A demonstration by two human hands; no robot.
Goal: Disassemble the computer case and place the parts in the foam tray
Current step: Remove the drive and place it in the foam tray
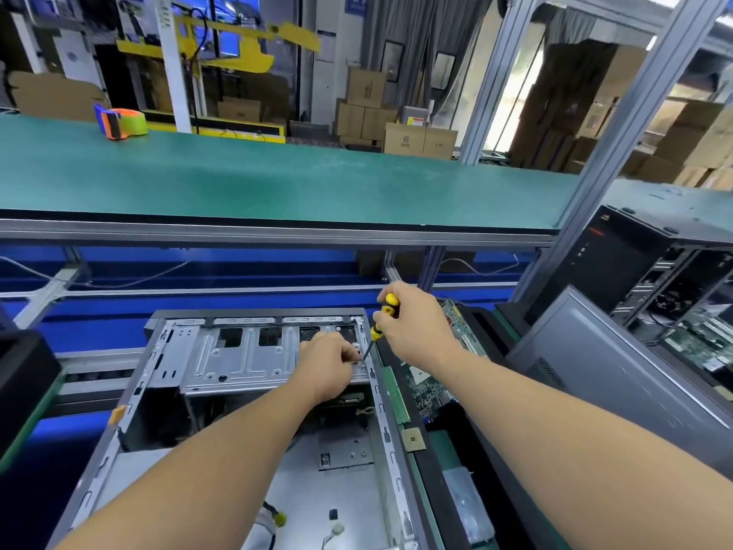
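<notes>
Two bare forearms reach in from the bottom edge over an opened computer case (254, 391) lying on its side in front of the person, its side panel off and the grey metal inside exposed. Left hand (325, 367) rests on the metal drive cage (238, 359) at the far end of the case, fingers curled and pinching something small at the screwdriver tip; what it is cannot be made out. Right hand (416, 323) is closed around the yellow-and-black handle of a screwdriver (380, 323), whose shaft slants down to the cage's right edge. Loose white connectors (337, 529) lie on the case floor. Just right of the case, a green circuit board (432, 387) lies in a black tray (492, 470). On the green desk (277, 180) beyond sits a tape dispenser (121, 123).
</notes>
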